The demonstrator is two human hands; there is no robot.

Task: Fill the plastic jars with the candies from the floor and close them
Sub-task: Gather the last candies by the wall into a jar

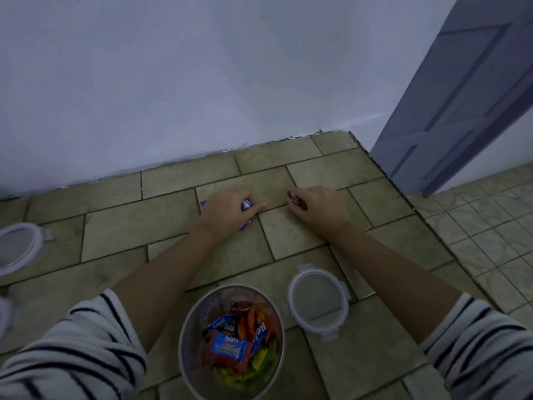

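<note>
An open clear plastic jar stands on the tiled floor right in front of me, holding several wrapped candies in red, blue, orange and yellow. Its clip lid lies flat on the floor just to its right. Farther out, my left hand is pressed down over purple-wrapped candies, fingers curled around them. My right hand grips a dark red-wrapped candy at its fingertips.
A second clip lid lies at the far left edge. A white wall runs along the back. An open grey door stands at the right, with smaller floor tiles beyond its threshold.
</note>
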